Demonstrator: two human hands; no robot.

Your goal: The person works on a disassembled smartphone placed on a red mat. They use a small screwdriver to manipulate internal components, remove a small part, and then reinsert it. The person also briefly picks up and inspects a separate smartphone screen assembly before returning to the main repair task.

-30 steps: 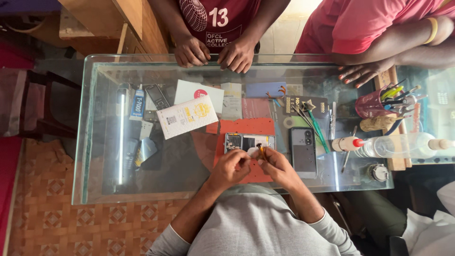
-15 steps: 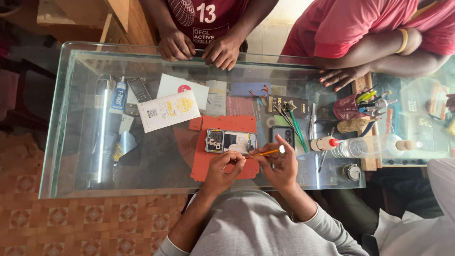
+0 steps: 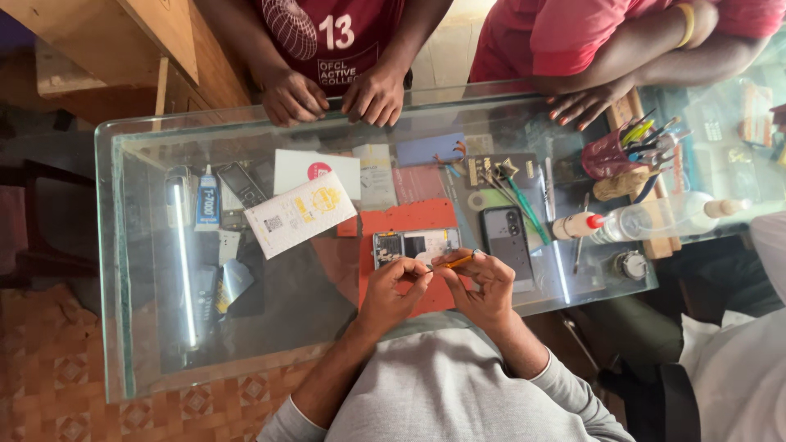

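Left hand and right hand closed together on a thin orange tool at the near edge of an opened phone on a red mat, dark phone just right of it, bottles further right, onlookers' hands beyond at the glass counter's far edge.

Both of my forearms extend from the near edge of the surface and converge toward its middle. My left hand is curled, with thumb and forefinger pinched together at the tip. My right hand sits just beside it, fingers bent inward, the grip closed on a thin orange tool. The fingertips of both hands nearly meet. Grey sleeves cover both arms to the forearm.
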